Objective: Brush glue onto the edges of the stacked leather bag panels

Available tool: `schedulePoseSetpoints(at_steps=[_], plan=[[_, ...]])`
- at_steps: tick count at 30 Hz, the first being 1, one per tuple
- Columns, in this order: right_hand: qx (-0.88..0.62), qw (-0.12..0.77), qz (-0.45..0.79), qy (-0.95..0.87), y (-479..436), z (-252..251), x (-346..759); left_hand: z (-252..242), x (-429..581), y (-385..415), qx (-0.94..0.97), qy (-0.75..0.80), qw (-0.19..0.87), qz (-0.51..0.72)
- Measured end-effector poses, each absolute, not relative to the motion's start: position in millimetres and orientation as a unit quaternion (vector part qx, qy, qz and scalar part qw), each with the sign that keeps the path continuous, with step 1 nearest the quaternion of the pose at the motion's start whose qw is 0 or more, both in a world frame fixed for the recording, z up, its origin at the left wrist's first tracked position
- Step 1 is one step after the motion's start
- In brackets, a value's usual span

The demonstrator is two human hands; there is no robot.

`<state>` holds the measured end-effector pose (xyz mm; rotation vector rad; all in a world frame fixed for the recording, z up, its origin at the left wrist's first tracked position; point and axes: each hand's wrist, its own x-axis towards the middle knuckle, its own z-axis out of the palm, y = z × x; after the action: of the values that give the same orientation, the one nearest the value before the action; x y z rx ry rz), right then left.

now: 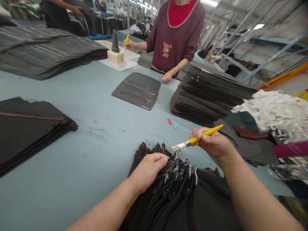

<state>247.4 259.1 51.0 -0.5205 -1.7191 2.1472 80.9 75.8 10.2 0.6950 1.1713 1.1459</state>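
My right hand [211, 141] is closed around a yellow-handled paintbrush [194, 140]. White paste coats the brush's bristles, which are just above a bundle of dark fabric pieces [173, 192]. With its fingers closed, my left hand [150, 171] grips the bundle near its far end. The pieces are layered, and their frayed ends carry smears and strands of white paste. Zips or seam strips seem to run along several of them. The undersides of my left fingers are hidden.
Across the blue-grey table [96, 166], a person [176, 38] holds another yellow brush [126, 41] beside a pale block with a dark cone [115, 43]. Slotted dark panels [138, 89] lie ahead. Stacks stand left [48, 51] and right [204, 91], near white strips [276, 109].
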Motion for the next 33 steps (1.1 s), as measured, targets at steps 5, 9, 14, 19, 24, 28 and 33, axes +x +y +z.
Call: schedulePoseSetpoints(at_steps=[5,9,14,19,24,28,33], plan=[[-0.183,0.122,0.75,-0.624,259.0,56.0,248.7,6.7,81.4,74.7,0.308,0.523,0.628,0.487],[-0.25,0.188,0.753,-0.579,272.2,43.5,247.9,7.4,82.3,77.8,0.348,0.554,0.605,0.454],[-0.361,0.169,0.752,-0.524,270.2,-7.6,224.7,10.9,80.4,80.9,0.484,0.61,0.469,0.418],[-0.394,0.174,0.74,-0.517,266.3,-43.7,214.0,10.4,77.8,81.6,0.529,0.609,0.454,0.379],[-0.394,0.217,0.731,-0.513,277.0,-31.6,226.7,11.8,76.6,83.2,0.482,0.605,0.495,0.396],[-0.392,0.215,0.725,-0.523,270.3,-25.4,225.2,16.4,77.5,86.4,0.437,0.589,0.531,0.424],[-0.414,0.206,0.712,-0.529,263.0,-39.2,215.3,19.1,78.8,89.7,0.378,0.606,0.558,0.423]])
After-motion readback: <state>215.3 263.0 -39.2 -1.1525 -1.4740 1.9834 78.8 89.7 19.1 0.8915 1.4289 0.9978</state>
